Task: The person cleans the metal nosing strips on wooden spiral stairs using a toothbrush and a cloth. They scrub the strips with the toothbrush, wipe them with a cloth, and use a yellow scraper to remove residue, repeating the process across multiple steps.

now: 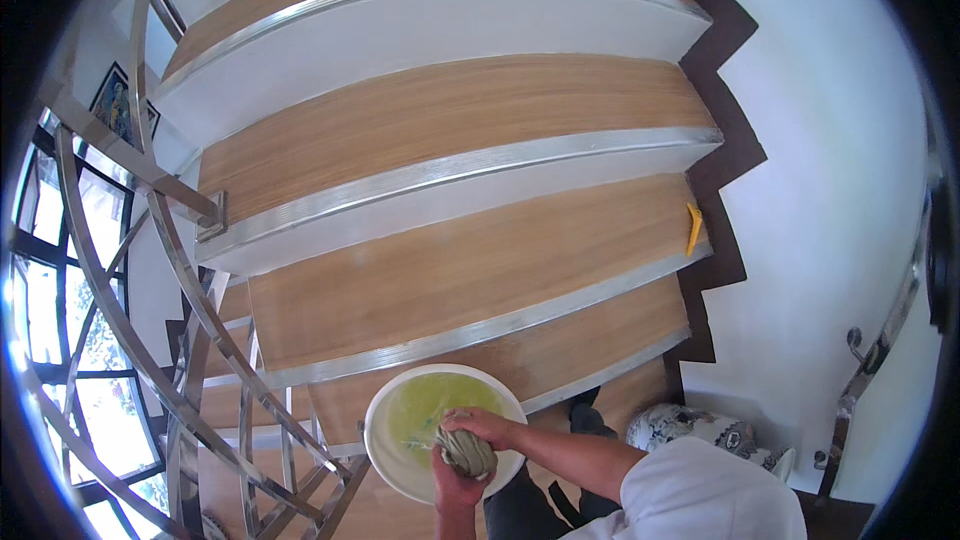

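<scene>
A bunched grey-green cloth (466,453) is squeezed between my two hands over a white plastic basin (381,465). The basin holds yellow-green liquid (420,405) and stands low on the stairs. My left hand (459,481) grips the cloth from below and the left. From above and the right, my right hand (480,426) closes over the cloth's top. Part of the cloth is hidden by my fingers.
Wooden stair treads (465,270) with metal nosings rise ahead. A curved metal railing (217,330) runs along the left. An orange tool (694,229), kind unclear, lies at a tread's right end. A patterned vase-like container (682,427) lies at the lower right by the wall.
</scene>
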A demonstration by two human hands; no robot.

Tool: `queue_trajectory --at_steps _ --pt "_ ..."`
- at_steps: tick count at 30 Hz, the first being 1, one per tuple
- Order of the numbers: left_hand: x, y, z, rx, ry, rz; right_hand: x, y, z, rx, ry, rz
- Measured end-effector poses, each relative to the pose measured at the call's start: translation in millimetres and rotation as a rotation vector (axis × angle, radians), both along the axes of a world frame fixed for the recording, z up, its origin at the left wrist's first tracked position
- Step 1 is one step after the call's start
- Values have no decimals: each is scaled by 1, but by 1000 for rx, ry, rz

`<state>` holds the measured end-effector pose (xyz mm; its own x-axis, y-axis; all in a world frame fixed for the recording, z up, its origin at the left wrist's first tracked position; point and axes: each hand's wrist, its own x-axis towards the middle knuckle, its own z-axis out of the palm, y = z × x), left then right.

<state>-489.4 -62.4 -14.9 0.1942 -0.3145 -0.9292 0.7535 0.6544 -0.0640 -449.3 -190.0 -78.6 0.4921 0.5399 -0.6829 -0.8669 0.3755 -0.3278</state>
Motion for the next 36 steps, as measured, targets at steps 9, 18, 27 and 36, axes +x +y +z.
queue_trajectory --at_steps 9,18,27,36 --pt "-25 32 -51 80 -281 214 -46 50 74 -753 -506 -70" --pt "-4 -7 62 1416 -1354 -461 -33 35 68 -239 -105 68" --pt "4 16 74 1270 -2095 -991 40 43 61 60 -718 1026" --pt "-15 -7 -1 1437 -2268 -1959 38 90 75 -326 -1042 1725"
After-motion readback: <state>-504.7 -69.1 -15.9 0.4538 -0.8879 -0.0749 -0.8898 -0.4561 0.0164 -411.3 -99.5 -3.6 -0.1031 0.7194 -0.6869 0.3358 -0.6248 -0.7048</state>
